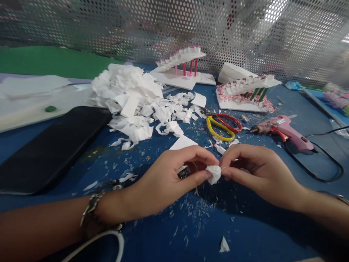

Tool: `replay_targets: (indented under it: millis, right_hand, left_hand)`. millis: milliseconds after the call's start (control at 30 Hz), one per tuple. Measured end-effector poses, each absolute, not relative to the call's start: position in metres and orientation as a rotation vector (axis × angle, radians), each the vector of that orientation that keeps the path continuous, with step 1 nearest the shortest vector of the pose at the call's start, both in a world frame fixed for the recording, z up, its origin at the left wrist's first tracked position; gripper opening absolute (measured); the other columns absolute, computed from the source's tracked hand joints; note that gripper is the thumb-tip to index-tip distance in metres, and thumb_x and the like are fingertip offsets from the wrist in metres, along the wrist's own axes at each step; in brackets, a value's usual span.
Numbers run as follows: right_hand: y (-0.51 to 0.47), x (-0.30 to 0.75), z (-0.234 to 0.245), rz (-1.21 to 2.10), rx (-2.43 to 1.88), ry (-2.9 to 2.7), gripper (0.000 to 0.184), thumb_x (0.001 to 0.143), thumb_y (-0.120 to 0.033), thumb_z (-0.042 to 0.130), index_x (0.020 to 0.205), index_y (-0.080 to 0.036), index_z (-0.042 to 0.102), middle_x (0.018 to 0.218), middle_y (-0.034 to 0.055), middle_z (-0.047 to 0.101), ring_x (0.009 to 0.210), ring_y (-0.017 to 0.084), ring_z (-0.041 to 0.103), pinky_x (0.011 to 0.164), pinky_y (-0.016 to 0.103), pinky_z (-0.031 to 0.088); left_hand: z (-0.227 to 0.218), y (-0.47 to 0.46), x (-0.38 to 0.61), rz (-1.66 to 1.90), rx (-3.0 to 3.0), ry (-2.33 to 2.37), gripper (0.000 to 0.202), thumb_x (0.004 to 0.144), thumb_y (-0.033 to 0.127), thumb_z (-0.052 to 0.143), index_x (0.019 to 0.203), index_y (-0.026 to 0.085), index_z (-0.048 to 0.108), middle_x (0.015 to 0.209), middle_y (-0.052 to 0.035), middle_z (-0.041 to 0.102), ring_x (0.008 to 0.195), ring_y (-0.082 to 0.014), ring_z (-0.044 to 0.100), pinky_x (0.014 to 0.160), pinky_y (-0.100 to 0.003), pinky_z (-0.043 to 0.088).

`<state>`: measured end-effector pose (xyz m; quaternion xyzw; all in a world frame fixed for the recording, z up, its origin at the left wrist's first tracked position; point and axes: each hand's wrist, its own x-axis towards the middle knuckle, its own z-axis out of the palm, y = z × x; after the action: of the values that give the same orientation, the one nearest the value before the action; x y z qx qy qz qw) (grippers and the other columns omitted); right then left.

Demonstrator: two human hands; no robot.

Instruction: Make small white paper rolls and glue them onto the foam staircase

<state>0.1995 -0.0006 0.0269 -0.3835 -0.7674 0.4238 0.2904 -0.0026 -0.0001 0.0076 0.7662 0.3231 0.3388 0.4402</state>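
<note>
Between my two hands is a small crumpled piece of white paper [214,173]. My left hand [173,173] pinches it between thumb and fingertips. The thumb and fingertips of my right hand [256,174] are pressed together at its right side, on what looks like a thin twisted end or strand. Just beyond my hands lie a flat white paper piece [183,142] and scissors [223,127] with one red and one yellow handle loop. A dark patterned object shows partly behind my left fingers; I cannot make out what it is.
A heap of torn white paper [130,91] lies behind, left of two small stepped models [191,57] [247,91]. At right is a pink glue gun [291,133] with a looping black cable [327,174]. A black phone-like slab [50,149] lies left. Scraps litter the blue table [159,237]; a perforated metal panel [166,23] stands behind.
</note>
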Motion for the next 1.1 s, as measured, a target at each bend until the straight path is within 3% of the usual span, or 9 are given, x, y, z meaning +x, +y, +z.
replay_targets:
  millis: [200,333,467,600,733,867,1100]
  right_hand:
    - [-0.0034,0.1981,0.0272,0.999,-0.987,-2.087,0.007,0.080,-0.020,0.055,0.074,-0.016,0.056,0.071,-0.0005,0.060,0.063,0.006,0.055,0.057,0.016,0.045]
    - [-0.0040,0.1974,0.0277,0.875,-0.956,-2.125,0.005,0.079,-0.019,0.057,0.075,-0.016,0.056,0.071,-0.0008,0.061,0.063,0.006,0.056,0.058,0.016,0.045]
    - [-0.0034,0.1976,0.0256,0.788,-0.916,-2.162,0.004,0.079,-0.018,0.056,0.075,-0.017,0.055,0.072,-0.0006,0.061,0.066,0.007,0.057,0.061,0.018,0.046]
    - [-0.0021,0.1986,0.0230,0.694,-0.875,-2.203,0.003,0.079,-0.015,0.056,0.076,-0.017,0.055,0.073,-0.0002,0.061,0.066,0.007,0.058,0.063,0.018,0.046]
    - [-0.0020,0.1997,0.0213,0.620,-0.811,-2.243,0.005,0.079,-0.012,0.055,0.077,-0.016,0.054,0.074,0.0000,0.060,0.068,0.006,0.057,0.064,0.017,0.046]
    - [-0.0042,0.1994,0.0208,0.581,-0.759,-2.263,0.007,0.079,-0.011,0.054,0.077,-0.017,0.053,0.073,-0.0004,0.058,0.070,0.007,0.057,0.066,0.018,0.046]
    - [-0.0069,0.1984,0.0198,0.609,-0.738,-2.306,0.006,0.079,-0.012,0.053,0.078,-0.018,0.053,0.076,0.0014,0.059,0.071,0.008,0.056,0.066,0.021,0.046]
  left_hand:
    - [0.0070,0.0014,-0.0024,0.885,1.864,0.775,0.015,0.081,0.014,0.053,0.090,0.022,0.061,0.101,-0.0005,0.052,0.084,-0.0075,0.055,0.067,-0.010,0.048]
    - [0.0069,0.0013,-0.0010,0.907,1.781,0.788,0.021,0.080,0.017,0.057,0.100,0.024,0.057,0.093,0.0006,0.054,0.080,-0.0072,0.056,0.067,-0.011,0.049]
    - [0.0084,0.0016,0.0000,0.902,1.814,0.847,0.010,0.078,0.018,0.059,0.087,0.020,0.062,0.086,0.0012,0.056,0.074,-0.0067,0.057,0.063,-0.010,0.049]
    - [0.0095,0.0018,0.0019,0.889,1.796,0.863,0.012,0.078,0.017,0.058,0.088,0.019,0.064,0.078,0.0018,0.060,0.066,-0.0060,0.060,0.059,-0.010,0.049]
    - [0.0122,0.0002,0.0037,0.901,1.852,0.876,0.019,0.074,0.010,0.056,0.089,0.016,0.065,0.079,0.0000,0.063,0.070,-0.0081,0.061,0.061,-0.011,0.049]
    - [0.0138,-0.0012,0.0021,0.875,1.915,0.825,0.023,0.070,0.016,0.064,0.093,0.015,0.064,0.080,-0.0009,0.063,0.069,-0.0101,0.060,0.064,-0.016,0.050]
    - [0.0120,-0.0004,0.0006,0.857,2.086,0.852,0.009,0.075,0.021,0.061,0.084,0.019,0.062,0.077,0.0015,0.064,0.068,-0.0103,0.058,0.064,-0.017,0.046]
